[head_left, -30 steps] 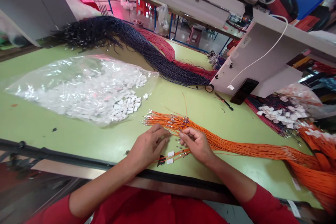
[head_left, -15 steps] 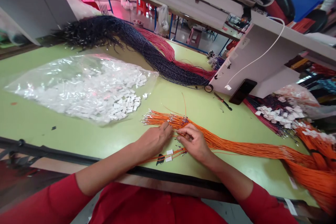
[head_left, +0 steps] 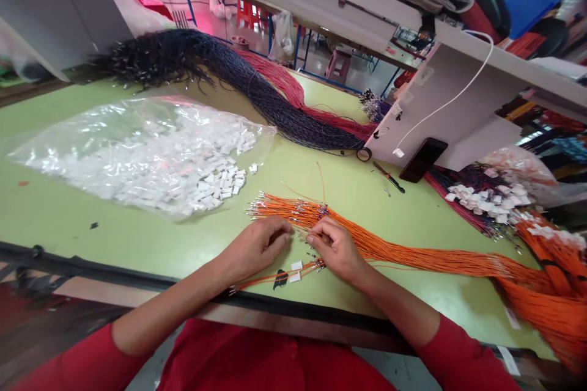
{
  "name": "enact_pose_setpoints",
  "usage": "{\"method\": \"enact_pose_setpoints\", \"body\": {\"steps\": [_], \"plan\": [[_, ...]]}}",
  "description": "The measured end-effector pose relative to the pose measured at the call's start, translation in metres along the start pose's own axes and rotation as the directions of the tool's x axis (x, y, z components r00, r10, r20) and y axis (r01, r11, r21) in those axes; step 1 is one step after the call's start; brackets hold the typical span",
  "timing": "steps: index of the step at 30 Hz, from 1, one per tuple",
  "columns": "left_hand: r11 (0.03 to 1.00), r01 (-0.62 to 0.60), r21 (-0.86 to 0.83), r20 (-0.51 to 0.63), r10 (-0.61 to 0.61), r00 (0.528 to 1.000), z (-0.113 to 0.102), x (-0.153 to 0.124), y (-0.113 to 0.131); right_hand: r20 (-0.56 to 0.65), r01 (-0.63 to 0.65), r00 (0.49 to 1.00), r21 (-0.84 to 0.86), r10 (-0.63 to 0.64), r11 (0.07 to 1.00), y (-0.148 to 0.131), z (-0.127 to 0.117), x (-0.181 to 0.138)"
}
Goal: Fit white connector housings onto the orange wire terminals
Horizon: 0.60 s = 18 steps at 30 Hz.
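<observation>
My right hand (head_left: 338, 248) pinches an orange wire between thumb and fingers; the wire's metal end points left from the fingertips. A short way to the left, my left hand (head_left: 257, 247) is bent with thumb and fingers apart, and nothing shows in it. Just beyond both hands lies a thick bundle of orange wires (head_left: 389, 248) with metal terminals at its left end. Closer to me, a few separate orange wires (head_left: 261, 281) lie on the table with two white connector housings (head_left: 296, 266) on them.
A clear plastic bag (head_left: 137, 153) of white housings lies at left. Behind it stretch dark blue wires (head_left: 275, 101) and red wires (head_left: 284, 82). A black-handled tool (head_left: 394, 182), a phone (head_left: 424, 160) and a tape roll (head_left: 364, 153) are by the white panel (head_left: 449, 98).
My left hand has moved left, away from my right hand, and its fingers have parted. My right hand stays almost in place with the wire.
</observation>
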State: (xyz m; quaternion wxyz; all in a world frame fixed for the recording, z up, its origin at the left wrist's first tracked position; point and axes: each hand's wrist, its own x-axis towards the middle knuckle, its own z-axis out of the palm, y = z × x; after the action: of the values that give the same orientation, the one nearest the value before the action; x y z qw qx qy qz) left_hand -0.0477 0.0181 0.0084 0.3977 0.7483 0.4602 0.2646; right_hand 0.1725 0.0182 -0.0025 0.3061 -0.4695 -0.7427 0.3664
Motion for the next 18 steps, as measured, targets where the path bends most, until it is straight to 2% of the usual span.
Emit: {"method": "enact_pose_setpoints", "body": {"steps": [4, 7, 12, 15, 18], "plan": [[0.994, 0.027, -0.103, 0.033, -0.023, 0.999, 0.008, 0.005, 0.004, 0.064, -0.095, 0.994, 0.079, 0.09, 0.992, 0.003, -0.001, -0.004], [0.997, 0.024, -0.067, -0.003, -0.025, 1.0, 0.013, 0.008, 0.008, 0.059, -0.161, 0.987, 0.176, 0.152, 0.971, 0.006, 0.0, -0.006], [1.0, 0.008, 0.009, 0.015, -0.008, 1.0, 0.017, 0.002, 0.012, 0.013, -0.119, 0.993, 0.225, 0.12, 0.967, 0.007, 0.002, -0.007], [0.998, -0.02, 0.058, 0.024, 0.018, 1.0, 0.005, 0.001, 0.008, 0.035, -0.16, 0.987, 0.263, 0.157, 0.951, 0.006, 0.003, -0.008], [0.955, -0.074, 0.287, -0.154, 0.122, 0.981, -0.024, 0.015, -0.008, 0.05, -0.2, 0.98, 0.322, 0.194, 0.926, 0.006, 0.004, -0.008]]}}
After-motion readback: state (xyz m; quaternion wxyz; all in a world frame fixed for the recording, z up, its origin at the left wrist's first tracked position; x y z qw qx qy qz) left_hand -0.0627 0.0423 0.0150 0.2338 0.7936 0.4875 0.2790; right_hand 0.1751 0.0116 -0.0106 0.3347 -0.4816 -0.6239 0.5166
